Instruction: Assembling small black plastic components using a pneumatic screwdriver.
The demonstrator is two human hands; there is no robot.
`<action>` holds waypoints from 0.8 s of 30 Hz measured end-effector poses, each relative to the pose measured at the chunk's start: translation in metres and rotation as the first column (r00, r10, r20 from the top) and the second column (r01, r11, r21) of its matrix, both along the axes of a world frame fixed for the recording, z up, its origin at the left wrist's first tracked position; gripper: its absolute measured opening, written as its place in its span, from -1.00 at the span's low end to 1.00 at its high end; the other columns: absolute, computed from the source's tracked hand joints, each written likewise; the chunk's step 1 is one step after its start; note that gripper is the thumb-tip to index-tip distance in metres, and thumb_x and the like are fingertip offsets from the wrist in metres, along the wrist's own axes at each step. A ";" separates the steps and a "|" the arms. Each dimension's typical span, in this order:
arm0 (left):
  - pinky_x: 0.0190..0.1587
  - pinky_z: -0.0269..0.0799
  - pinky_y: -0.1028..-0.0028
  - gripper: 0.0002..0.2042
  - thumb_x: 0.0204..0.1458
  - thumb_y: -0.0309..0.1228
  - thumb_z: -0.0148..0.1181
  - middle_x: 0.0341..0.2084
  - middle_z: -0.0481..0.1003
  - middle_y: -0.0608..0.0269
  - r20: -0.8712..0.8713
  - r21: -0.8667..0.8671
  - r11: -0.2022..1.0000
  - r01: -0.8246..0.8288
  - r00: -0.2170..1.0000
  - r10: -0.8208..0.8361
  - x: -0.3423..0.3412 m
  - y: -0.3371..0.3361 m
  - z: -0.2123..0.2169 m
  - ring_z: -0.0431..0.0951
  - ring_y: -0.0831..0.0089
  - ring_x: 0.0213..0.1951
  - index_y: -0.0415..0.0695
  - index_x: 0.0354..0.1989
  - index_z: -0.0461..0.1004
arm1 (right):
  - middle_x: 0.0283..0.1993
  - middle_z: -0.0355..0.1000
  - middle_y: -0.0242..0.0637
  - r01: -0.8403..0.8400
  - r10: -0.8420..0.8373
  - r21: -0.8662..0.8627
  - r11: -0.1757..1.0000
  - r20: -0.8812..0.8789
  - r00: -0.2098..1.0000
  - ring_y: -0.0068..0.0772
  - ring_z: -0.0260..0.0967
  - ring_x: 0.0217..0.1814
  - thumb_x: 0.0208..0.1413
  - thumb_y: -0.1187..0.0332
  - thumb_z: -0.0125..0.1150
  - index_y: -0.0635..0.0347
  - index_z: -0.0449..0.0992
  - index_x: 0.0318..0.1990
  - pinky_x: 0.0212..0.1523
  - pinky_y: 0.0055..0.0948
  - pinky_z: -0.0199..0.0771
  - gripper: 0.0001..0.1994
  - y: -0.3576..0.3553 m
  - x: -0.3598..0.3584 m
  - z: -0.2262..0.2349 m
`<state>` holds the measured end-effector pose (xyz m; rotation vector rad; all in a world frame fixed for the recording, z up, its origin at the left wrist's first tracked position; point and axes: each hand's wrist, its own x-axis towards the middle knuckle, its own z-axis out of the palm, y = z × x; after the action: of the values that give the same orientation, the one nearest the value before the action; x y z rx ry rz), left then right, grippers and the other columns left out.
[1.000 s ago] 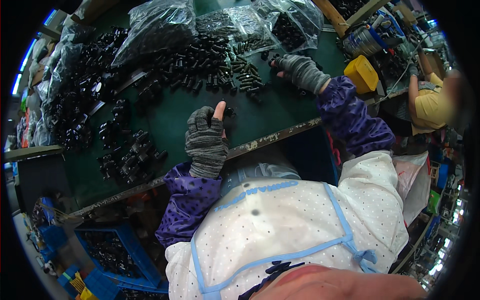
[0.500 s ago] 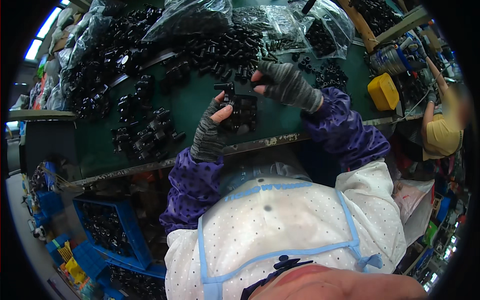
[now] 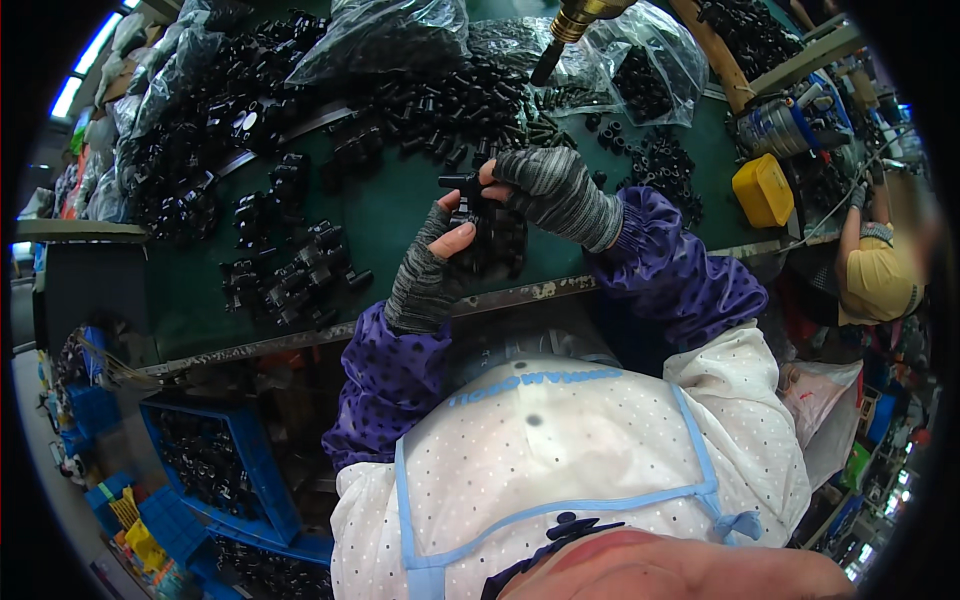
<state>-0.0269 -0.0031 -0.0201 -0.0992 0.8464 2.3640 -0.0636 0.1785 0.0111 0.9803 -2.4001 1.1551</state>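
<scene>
Left hand [image 3: 424, 280] grips a black fitting [image 3: 457, 182] between thumb and fingers over the green bench [image 3: 388, 222], apparently to steady it. Right hand [image 3: 555, 195] is bent, fingertips at the fitting's top; whether they pinch anything, I cannot tell.

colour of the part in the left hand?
The part is black; best seen in the head view, the only one.
</scene>
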 end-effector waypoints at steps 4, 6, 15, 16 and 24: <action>0.02 0.30 0.27 -0.46 -0.12 -0.45 0.04 -0.06 0.25 0.04 -0.073 -0.075 0.997 -0.023 0.997 0.018 0.001 0.003 -0.004 0.35 0.25 -0.06 -0.14 0.08 0.03 | -0.48 0.44 -0.26 0.017 -0.016 0.014 1.000 -0.073 0.997 -0.32 0.44 -0.46 -0.20 0.43 0.28 0.18 0.45 -0.34 -0.47 -0.49 0.43 -0.79 -0.004 0.001 0.002; 0.00 0.32 0.27 -0.47 -0.12 -0.45 0.04 -0.07 0.26 0.04 -0.090 -0.119 0.992 -0.043 0.995 0.032 0.005 0.006 0.002 0.36 0.26 -0.07 -0.14 0.08 0.03 | -0.48 0.43 -0.25 0.107 -0.120 0.183 0.977 0.060 0.991 -0.30 0.44 -0.45 -0.19 0.42 0.27 0.19 0.43 -0.36 -0.47 -0.48 0.42 -0.81 -0.010 0.004 0.014; -0.09 0.39 0.30 -0.47 -0.12 -0.48 0.06 -0.12 0.29 0.03 -0.115 -0.040 0.999 -0.016 0.993 0.012 -0.003 -0.008 -0.001 0.40 0.27 -0.12 -0.17 0.07 0.03 | -0.51 0.32 -0.41 -0.041 0.018 0.035 0.999 0.511 0.859 -0.60 0.34 -0.40 -0.19 0.37 0.31 0.20 0.26 -0.03 -0.33 -0.60 0.35 -0.49 0.016 -0.012 0.012; -0.11 0.41 0.34 -0.46 -0.13 -0.48 0.09 -0.15 0.32 0.06 -0.124 -0.040 0.999 -0.017 0.992 0.012 -0.003 -0.008 -0.001 0.41 0.32 -0.14 -0.21 0.06 0.03 | -0.51 0.32 -0.39 -0.084 0.086 -0.028 0.996 0.531 0.843 -0.59 0.34 -0.38 -0.19 0.37 0.30 0.19 0.25 0.00 -0.32 -0.60 0.34 -0.47 0.022 -0.011 0.006; -0.04 0.28 0.43 -0.53 -0.04 -0.36 0.02 -0.06 0.28 0.14 -0.559 -0.465 0.859 -0.213 0.823 -0.099 -0.006 -0.030 0.015 0.33 0.40 -0.07 -0.20 0.08 0.14 | -0.42 0.45 -0.27 -0.001 0.194 -0.213 0.977 0.889 0.416 -0.52 0.38 -0.54 0.02 0.21 0.07 0.19 0.38 -0.11 -0.59 -0.59 0.39 -0.68 0.005 -0.013 0.023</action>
<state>-0.0328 -0.0331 -0.0056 0.3991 1.7796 2.1739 -0.0766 0.1839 0.0339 0.4173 -2.8889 2.4077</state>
